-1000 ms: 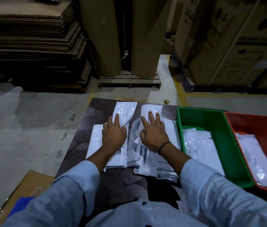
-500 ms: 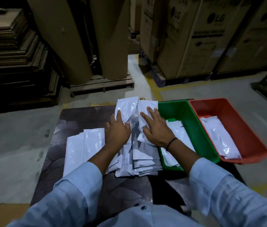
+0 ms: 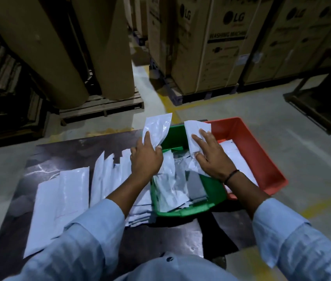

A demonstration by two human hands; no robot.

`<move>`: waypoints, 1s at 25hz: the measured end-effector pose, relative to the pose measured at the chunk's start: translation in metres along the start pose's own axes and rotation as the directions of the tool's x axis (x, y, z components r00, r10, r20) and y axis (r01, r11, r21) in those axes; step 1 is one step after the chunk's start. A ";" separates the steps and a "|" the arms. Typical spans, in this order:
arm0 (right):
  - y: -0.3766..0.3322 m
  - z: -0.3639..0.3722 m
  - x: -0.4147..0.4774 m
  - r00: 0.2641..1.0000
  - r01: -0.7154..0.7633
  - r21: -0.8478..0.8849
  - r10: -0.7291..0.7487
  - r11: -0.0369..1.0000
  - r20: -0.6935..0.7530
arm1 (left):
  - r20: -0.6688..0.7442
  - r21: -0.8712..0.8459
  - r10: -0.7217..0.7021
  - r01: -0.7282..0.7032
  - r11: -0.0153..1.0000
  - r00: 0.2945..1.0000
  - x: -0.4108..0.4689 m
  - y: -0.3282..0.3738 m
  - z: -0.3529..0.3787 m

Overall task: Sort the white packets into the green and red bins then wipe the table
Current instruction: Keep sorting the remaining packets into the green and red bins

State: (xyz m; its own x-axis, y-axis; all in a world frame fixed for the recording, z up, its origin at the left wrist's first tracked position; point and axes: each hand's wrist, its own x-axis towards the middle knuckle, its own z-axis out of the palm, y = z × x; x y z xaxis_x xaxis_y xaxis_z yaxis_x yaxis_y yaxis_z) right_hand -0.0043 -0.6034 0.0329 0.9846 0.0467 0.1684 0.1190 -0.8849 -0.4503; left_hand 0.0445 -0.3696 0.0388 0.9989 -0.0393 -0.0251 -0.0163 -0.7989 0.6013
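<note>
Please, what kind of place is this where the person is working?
Most likely a warehouse or storeroom: tall cardboard cartons printed LG washing machine stand in a row, big brown paper rolls rest on a wooden pallet, and yellow lines mark the concrete floor.

Both forearms reach forward from pale-blue sleeves. The left hand, back upward and forefinger extended, pinches a white packet against the thumb. The right hand, fingers spread and nearly straight, thumb bent inward, holds a second packet. A black band circles the right wrist.
</note>
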 end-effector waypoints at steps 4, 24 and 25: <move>0.077 -0.031 -0.007 1.000 0.002 -0.052 -0.002 0.999 0.016 | -0.002 0.015 0.005 -0.005 1.000 1.000 -0.004 0.056 0.034; 0.195 -0.017 -0.003 0.898 0.099 -0.336 0.061 0.937 0.435 | -0.046 0.052 -0.172 0.174 0.983 0.984 -0.006 0.167 0.129; 0.196 -0.016 -0.001 0.896 0.087 -0.330 0.071 0.940 0.438 | -0.050 0.049 -0.174 0.176 0.983 0.984 -0.002 0.168 0.128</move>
State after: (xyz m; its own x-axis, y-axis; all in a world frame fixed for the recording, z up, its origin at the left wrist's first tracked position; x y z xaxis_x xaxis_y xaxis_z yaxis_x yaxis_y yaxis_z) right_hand 0.0159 -0.7846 -0.0415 0.9469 0.1821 -0.2650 0.1552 -0.9807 -0.1192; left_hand 0.0339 -0.5804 0.0375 0.9874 0.1301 -0.0895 0.1579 -0.8217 0.5475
